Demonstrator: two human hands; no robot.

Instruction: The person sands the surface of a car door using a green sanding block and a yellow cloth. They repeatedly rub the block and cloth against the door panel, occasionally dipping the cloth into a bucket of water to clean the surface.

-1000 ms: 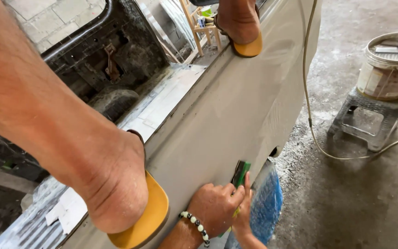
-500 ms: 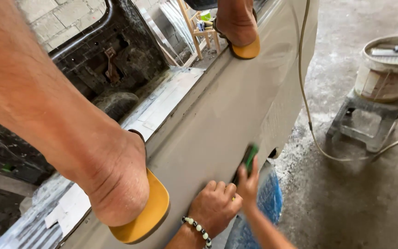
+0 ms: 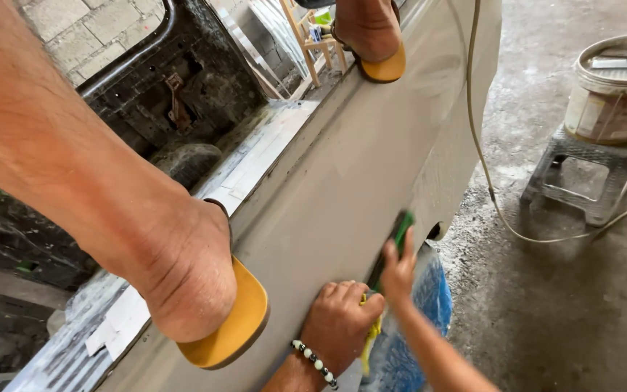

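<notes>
Against grey body panel (image 3: 342, 196), both hands: right (image 3: 398, 272) clamped on green block (image 3: 400, 231), left (image 3: 342, 323) seemingly gripping yellow cloth (image 3: 369, 341).

The car panel (image 3: 357, 181) is a pale grey-beige, with darker smears near its upper edge. The sanding block (image 3: 400, 226) under the right hand (image 3: 398, 272) is green with a black side. A yellow cloth (image 3: 369, 341) shows between the two hands. The left hand (image 3: 339, 323) wears a bracelet (image 3: 313, 361) of white and black beads. The near sandal (image 3: 230, 327) and the far sandal (image 3: 384, 69) have mustard-yellow soles. Below the hands is a blue patterned sheet (image 3: 415, 319). At the far right, a white bucket (image 3: 611, 91) with stains stands on a grey stool (image 3: 582, 167). The hose (image 3: 488, 181) is cream, and the floor (image 3: 546, 305) is grey.
</notes>
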